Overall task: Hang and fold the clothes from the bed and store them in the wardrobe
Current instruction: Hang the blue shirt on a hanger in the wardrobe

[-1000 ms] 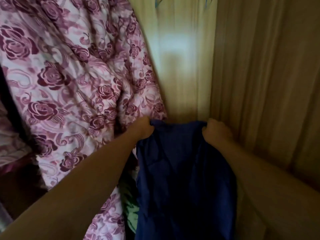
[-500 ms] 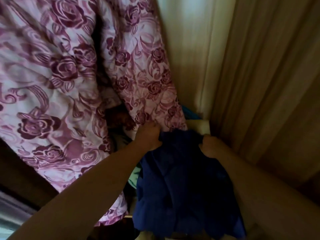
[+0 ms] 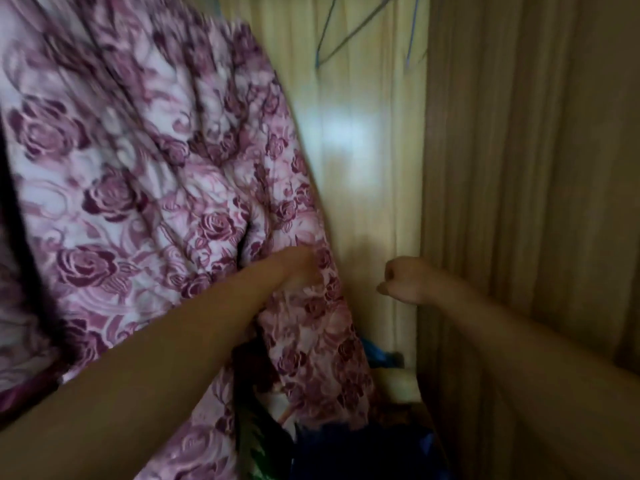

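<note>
The dark blue garment (image 3: 349, 453) lies low inside the wardrobe, at the bottom of the view, and neither hand touches it. My left hand (image 3: 298, 269) reaches into the pink rose-patterned quilt (image 3: 145, 202) and its curled fingers grip a fold at the quilt's right edge; the fingertips are hidden in the cloth. My right hand (image 3: 406, 279) hovers to the right of it as a closed fist with nothing in it, in front of the pale wardrobe wall (image 3: 360, 188).
Thin wire hangers (image 3: 333, 39) hang at the top, above the hands. A brown wood-grain panel (image 3: 540, 174) fills the right side. Green cloth (image 3: 254, 445) and a bit of bright blue fabric (image 3: 379, 358) lie beneath the quilt.
Both hands have let go of the blue garment, which now lies lower. My left hand has taken hold of the quilt and my right hand has risen empty. The view tilted upward.
</note>
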`<state>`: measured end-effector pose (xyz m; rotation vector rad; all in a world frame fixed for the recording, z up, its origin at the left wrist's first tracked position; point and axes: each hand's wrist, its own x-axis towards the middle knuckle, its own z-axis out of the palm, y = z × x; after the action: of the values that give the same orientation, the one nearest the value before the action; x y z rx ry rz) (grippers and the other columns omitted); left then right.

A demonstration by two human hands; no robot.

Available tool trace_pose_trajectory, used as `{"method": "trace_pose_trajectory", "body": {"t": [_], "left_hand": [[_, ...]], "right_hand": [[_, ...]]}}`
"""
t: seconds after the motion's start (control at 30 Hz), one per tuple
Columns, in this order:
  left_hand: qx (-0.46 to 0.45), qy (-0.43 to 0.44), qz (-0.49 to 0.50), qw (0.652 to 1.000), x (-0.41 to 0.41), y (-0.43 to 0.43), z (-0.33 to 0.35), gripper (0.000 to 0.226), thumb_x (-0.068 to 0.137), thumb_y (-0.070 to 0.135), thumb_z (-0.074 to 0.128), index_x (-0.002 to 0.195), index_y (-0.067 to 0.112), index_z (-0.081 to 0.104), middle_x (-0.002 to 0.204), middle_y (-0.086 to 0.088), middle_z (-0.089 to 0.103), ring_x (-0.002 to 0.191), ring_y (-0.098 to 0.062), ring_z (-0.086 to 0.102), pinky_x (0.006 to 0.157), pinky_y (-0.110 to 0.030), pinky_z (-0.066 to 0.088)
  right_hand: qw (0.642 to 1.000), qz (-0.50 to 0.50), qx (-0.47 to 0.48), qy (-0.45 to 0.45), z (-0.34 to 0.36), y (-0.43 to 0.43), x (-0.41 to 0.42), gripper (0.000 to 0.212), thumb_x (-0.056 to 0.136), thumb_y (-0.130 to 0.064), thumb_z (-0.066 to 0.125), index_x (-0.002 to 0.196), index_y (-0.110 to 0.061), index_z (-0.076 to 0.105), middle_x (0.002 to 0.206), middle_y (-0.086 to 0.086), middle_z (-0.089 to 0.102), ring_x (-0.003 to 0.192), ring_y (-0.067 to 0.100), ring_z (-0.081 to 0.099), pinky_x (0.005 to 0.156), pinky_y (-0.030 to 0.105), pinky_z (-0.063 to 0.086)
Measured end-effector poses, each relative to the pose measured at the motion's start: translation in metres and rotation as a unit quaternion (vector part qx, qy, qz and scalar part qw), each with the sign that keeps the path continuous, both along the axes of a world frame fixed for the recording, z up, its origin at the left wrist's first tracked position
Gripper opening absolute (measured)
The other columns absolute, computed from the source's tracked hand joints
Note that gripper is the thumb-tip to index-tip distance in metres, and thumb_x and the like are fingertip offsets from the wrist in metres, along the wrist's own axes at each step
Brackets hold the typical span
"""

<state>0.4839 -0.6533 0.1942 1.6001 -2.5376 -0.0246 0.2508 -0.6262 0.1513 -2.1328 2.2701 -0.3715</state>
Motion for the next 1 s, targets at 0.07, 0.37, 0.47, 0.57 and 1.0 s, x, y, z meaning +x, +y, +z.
{"method": "trace_pose_trajectory", "body": {"t": [0.07, 0.37, 0.47, 0.57, 1.0], "left_hand": [[-0.044, 0.026, -0.015, 0.999, 0.004, 0.007, 0.043, 0.032, 0.096, 0.033, 0.06, 0.121, 0.014, 0.067, 0.119, -0.007, 0.068, 0.109, -0.024, 0.065, 0.088, -0.03, 0.052], [-0.184, 0.084, -0.049, 0.978, 0.021, 0.027, 0.197, 0.033, 0.094, 0.036, 0.062, 0.104, 0.005, 0.073, 0.106, -0.014, 0.072, 0.096, -0.026, 0.067, 0.082, -0.033, 0.054], [-0.218, 0.11, -0.048, 0.969, 0.026, 0.028, 0.22, 0.03, 0.092, 0.037, 0.065, 0.107, 0.012, 0.071, 0.105, -0.01, 0.071, 0.095, -0.026, 0.068, 0.085, -0.038, 0.056], [-0.237, 0.103, -0.046, 0.965, 0.03, 0.028, 0.227, 0.033, 0.091, 0.04, 0.064, 0.114, 0.016, 0.067, 0.113, -0.009, 0.069, 0.101, -0.025, 0.066, 0.089, -0.035, 0.054], [-0.243, 0.114, -0.051, 0.962, 0.052, 0.022, 0.227, 0.032, 0.093, 0.034, 0.062, 0.118, 0.016, 0.065, 0.118, -0.008, 0.069, 0.106, -0.023, 0.064, 0.086, -0.028, 0.049]], "right_hand": [[0.999, 0.002, -0.053, 0.005, 0.052, 0.011, 0.005, 0.04, 0.089, -0.047, 0.06, 0.11, -0.013, 0.068, 0.116, 0.009, 0.065, 0.101, 0.026, 0.061, 0.085, 0.034, 0.054], [0.957, -0.022, -0.287, 0.037, 0.23, 0.053, 0.023, 0.052, 0.091, -0.071, 0.046, 0.105, -0.021, 0.055, 0.115, 0.005, 0.064, 0.095, 0.024, 0.057, 0.081, 0.035, 0.049], [0.933, -0.026, -0.35, -0.081, 0.261, 0.061, 0.029, 0.07, 0.088, -0.078, 0.043, 0.115, -0.015, 0.051, 0.114, 0.009, 0.063, 0.094, 0.029, 0.067, 0.081, 0.042, 0.058], [0.872, 0.028, -0.379, -0.31, 0.276, 0.07, 0.042, 0.073, 0.083, -0.078, 0.052, 0.121, -0.016, 0.042, 0.096, 0.004, 0.059, 0.069, 0.03, 0.073, 0.056, 0.046, 0.063], [0.632, 0.19, -0.523, -0.539, 0.335, 0.073, 0.077, 0.042, 0.104, -0.055, 0.034, 0.137, -0.031, 0.048, 0.083, 0.012, 0.055, 0.064, 0.029, 0.061, 0.053, 0.03, 0.059]]}}
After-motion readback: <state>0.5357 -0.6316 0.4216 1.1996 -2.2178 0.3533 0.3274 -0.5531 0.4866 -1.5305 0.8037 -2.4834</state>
